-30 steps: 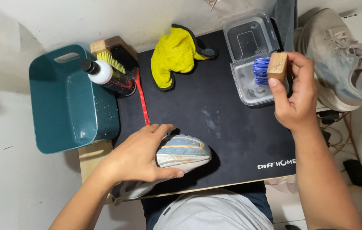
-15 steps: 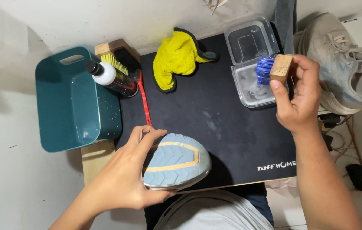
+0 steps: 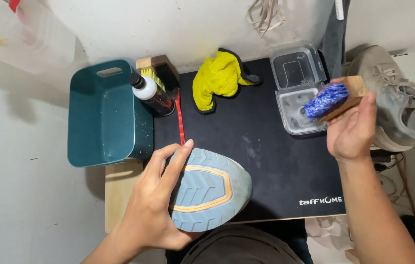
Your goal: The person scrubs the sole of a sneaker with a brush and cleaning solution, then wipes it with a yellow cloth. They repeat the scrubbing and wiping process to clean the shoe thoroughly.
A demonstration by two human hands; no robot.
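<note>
Two hands are seen over a black mat [image 3: 266, 161]. A shoe [image 3: 207, 190], sole turned up, is gripped at lower centre by the left hand [image 3: 156, 208], fingers closed along its edge. A blue-bristled brush [image 3: 332, 98] is clasped by the right hand [image 3: 351, 132] at upper right, above a clear tub [image 3: 297, 112] of water.

Left hand [image 3: 156, 208] fingers spread and gripping, right hand [image 3: 351, 132] raised, fingers clenched
</note>
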